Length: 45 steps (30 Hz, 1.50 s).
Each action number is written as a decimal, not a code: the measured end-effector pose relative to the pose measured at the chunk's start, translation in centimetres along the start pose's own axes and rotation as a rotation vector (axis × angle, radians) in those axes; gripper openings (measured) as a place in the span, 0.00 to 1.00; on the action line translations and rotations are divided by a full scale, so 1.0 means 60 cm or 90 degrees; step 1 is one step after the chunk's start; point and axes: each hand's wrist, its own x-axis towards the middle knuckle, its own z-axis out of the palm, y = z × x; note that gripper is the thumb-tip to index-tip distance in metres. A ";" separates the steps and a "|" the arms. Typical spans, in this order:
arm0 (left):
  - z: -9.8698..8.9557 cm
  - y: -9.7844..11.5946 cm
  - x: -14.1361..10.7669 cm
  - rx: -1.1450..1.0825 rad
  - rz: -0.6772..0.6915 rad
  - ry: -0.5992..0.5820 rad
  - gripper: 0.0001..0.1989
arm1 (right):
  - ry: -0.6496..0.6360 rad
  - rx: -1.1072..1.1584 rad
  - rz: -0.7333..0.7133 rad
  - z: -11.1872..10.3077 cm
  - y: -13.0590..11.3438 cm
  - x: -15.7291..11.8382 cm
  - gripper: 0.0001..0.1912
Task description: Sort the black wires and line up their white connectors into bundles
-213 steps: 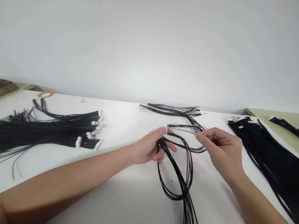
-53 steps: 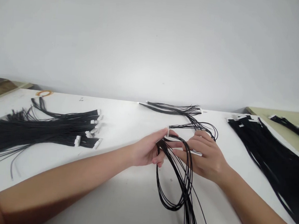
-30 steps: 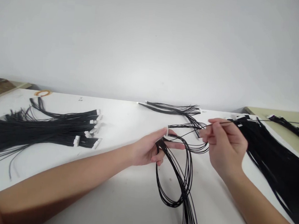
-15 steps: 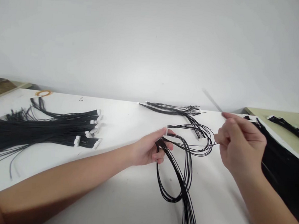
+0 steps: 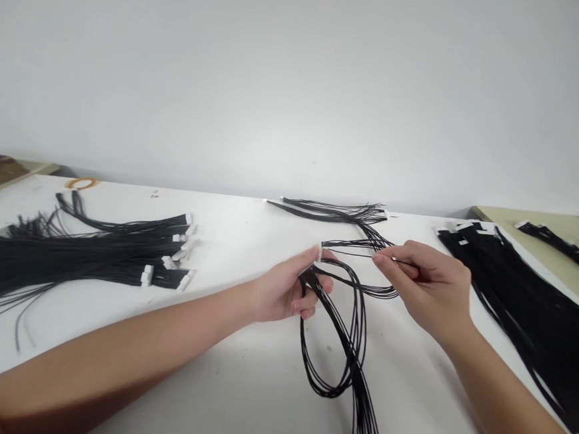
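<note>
My left hand [image 5: 284,287] is closed around a looped black wire harness [image 5: 358,329], its thumb and fingers pinching a small white connector [image 5: 319,252] at the middle of the table. Wires run from the connector to the right in loops, and a thick bundle hangs down toward the front edge. To the right, my right hand [image 5: 429,281] pinches a thin black wire [image 5: 355,253] that stretches left toward the connector. Whether the wire's far end sits inside the connector is too small to tell.
Black wire bundles with white connectors [image 5: 81,247] lie on the left of the white table [image 5: 236,387]. Another harness [image 5: 330,211] rests at the back, and a dark pile [image 5: 524,296] lies at right. An orange ring [image 5: 81,182] is near the back left edge.
My right hand has come left and turned, its fingers now close to the connector. The blurred thin length that stuck up from it no longer shows. My left hand keeps its hold.
</note>
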 end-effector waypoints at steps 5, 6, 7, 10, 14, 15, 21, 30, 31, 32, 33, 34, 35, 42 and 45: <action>-0.001 -0.001 0.001 0.020 -0.001 -0.011 0.18 | -0.009 -0.003 0.003 0.003 0.004 -0.002 0.01; -0.001 -0.001 0.001 0.023 -0.002 -0.010 0.18 | -0.010 -0.005 0.001 0.003 0.004 -0.002 0.01; -0.001 -0.001 0.000 0.026 -0.002 -0.008 0.18 | -0.011 -0.009 -0.001 0.003 0.004 -0.002 0.01; 0.000 0.000 0.000 0.034 -0.005 -0.005 0.18 | -0.001 -0.054 -0.039 0.004 0.005 0.000 0.02; 0.000 0.000 0.000 0.048 -0.009 -0.005 0.18 | 0.019 -0.170 -0.151 0.007 0.009 0.003 0.01; 0.000 0.000 0.000 0.049 -0.009 -0.004 0.18 | 0.020 -0.189 -0.179 0.008 0.011 0.003 0.01; 0.001 0.001 0.000 0.052 -0.025 0.003 0.18 | -0.037 -0.275 -0.209 0.004 0.021 -0.001 0.01; 0.004 0.003 -0.003 0.076 -0.032 -0.019 0.19 | -0.006 -0.360 -0.170 0.014 0.013 -0.010 0.01; 0.003 0.003 -0.003 0.071 -0.031 -0.019 0.19 | 0.001 -0.364 -0.157 0.017 0.012 -0.012 0.01; 0.003 0.003 -0.003 0.066 -0.032 -0.019 0.19 | 0.003 -0.367 -0.149 0.018 0.011 -0.013 0.01; 0.002 0.003 -0.003 0.061 -0.032 -0.018 0.19 | 0.002 -0.367 -0.147 0.020 0.011 -0.014 0.02; 0.002 0.002 -0.003 0.057 -0.033 -0.017 0.19 | -0.001 -0.366 -0.149 0.020 0.011 -0.015 0.02; 0.001 0.002 -0.003 0.054 -0.034 -0.017 0.19 | -0.003 -0.365 -0.154 0.021 0.010 -0.016 0.01; -0.002 0.001 -0.002 0.057 -0.018 -0.021 0.19 | -0.006 -0.314 -0.123 0.019 0.006 -0.017 0.03; -0.001 0.001 -0.002 0.063 -0.020 -0.025 0.18 | 0.002 -0.323 -0.207 0.018 0.009 -0.017 0.02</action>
